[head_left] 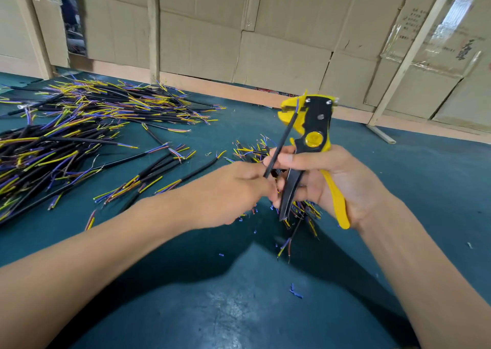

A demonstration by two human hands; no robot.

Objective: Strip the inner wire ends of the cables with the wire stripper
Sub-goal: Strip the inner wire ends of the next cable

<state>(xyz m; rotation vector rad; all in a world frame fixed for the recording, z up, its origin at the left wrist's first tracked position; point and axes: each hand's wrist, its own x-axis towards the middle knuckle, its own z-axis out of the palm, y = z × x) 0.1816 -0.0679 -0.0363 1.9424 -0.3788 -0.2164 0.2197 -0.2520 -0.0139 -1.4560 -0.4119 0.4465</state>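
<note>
Nearest, two bare forearms reach in over a dark teal table (438, 178), with small blue scraps of insulation (295, 292) lying on it between them. Left hand (233, 189) is blurred, fingers curled round the lower end of a black cable (279, 147); exact finger placement can't be made out. Right hand (337, 178) is wrapped around the wire stripper (316, 125), thumb across the black handle and palm against the yellow handle, the two handles spread apart at the bottom. The stripper stands upright, head at the top. The cable runs diagonally up from the left hand, and its blue inner wire sits in the yellow jaws at the stripper's head; how far the jaws are closed on it can't be told. Below and behind the hands lies a small bunch of cable pieces (303, 210) with yellow and purple wire ends, more of it showing just left of the right thumb. Further left, loose cables (170, 168) lie scattered on the table, and beyond them a big pile of black cables (87, 109) with yellow, blue and purple ends spreads to the left edge. At the back, flattened cardboard sheets (279, 56) line the wall, held by pale wooden battens (153, 30).
</note>
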